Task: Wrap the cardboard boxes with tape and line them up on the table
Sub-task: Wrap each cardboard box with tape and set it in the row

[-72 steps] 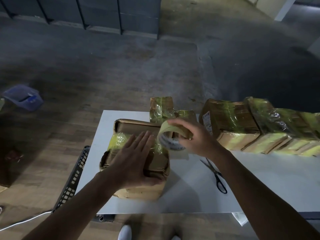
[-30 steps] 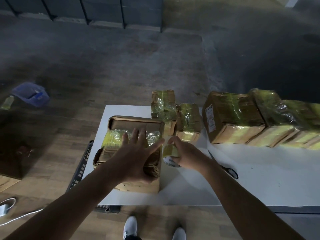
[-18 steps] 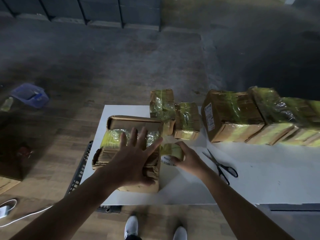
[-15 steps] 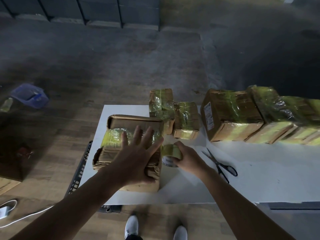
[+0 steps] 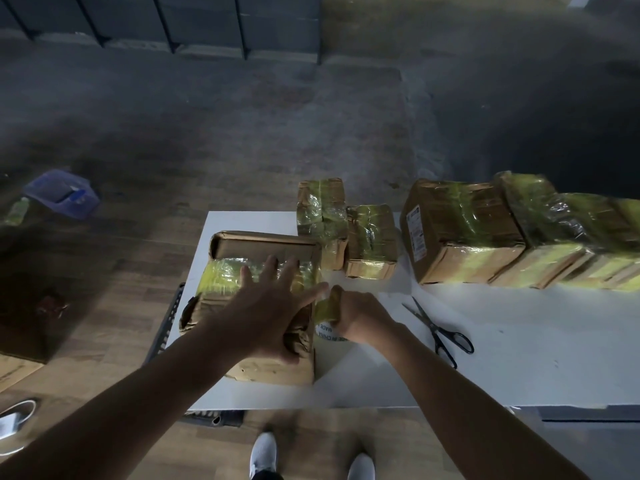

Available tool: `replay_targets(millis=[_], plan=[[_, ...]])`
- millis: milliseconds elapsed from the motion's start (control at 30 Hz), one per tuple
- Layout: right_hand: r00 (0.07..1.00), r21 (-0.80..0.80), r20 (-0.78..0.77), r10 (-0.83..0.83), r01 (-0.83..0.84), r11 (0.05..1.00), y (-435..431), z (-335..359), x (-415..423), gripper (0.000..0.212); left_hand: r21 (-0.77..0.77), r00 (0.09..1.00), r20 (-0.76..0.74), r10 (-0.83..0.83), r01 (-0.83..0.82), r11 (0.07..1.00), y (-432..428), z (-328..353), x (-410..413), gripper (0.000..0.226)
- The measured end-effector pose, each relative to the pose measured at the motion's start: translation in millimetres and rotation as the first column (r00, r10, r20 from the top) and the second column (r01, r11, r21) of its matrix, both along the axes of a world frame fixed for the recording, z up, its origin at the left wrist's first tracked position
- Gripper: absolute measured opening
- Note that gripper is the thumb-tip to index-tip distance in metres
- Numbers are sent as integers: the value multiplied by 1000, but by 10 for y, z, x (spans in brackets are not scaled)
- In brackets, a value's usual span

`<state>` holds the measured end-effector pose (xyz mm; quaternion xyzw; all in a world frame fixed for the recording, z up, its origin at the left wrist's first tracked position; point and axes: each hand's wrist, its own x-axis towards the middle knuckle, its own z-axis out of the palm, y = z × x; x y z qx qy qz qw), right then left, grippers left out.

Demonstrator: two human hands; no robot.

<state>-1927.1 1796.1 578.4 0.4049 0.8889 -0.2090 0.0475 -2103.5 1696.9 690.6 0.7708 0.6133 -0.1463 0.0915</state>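
Head cam view: my left hand [image 5: 266,313] lies flat, fingers spread, on top of the cardboard box [image 5: 242,244], which sits at the near left corner of the table [image 5: 519,358]. My right hand [image 5: 360,317] is curled round the tape roll [image 5: 325,308], tucked right against the box's right side.

The box looks like soft, tired cardboard: crumpled corners, a puckered near flap, and a band of glossy yellowish tape across the top. I'd guess it's fairly light and gives under pressure, so a flat palm on top beats squeezing the sides. For turning it I'd take the firmer far edges. The taped part looks slick and the bare cardboard grippier. The roll is a stiff ring, so it's easy to hold by the rim.

The scissors [image 5: 440,332] lie just right of my right hand. The wrapped boxes [image 5: 460,230] stand in a row along the far right, with two smaller boxes [image 5: 372,237] just beyond the one I'm on.
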Motion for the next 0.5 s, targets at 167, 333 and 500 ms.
replay_targets(millis=[167, 333, 500], plan=[[996, -50, -78, -31, 28, 998, -37, -27, 47, 37, -114, 985, -170, -29, 10, 993, 163, 196, 281, 115], [941, -220, -285, -182, 120, 968, -63, -24, 163, 44, -45, 986, -168, -11, 4, 999, 88, 228, 234, 112], [894, -341, -371, -250, 119, 933, -54, -2, 258, 46, 153, 983, -186, 3, 26, 988, -244, 214, 529, 104]])
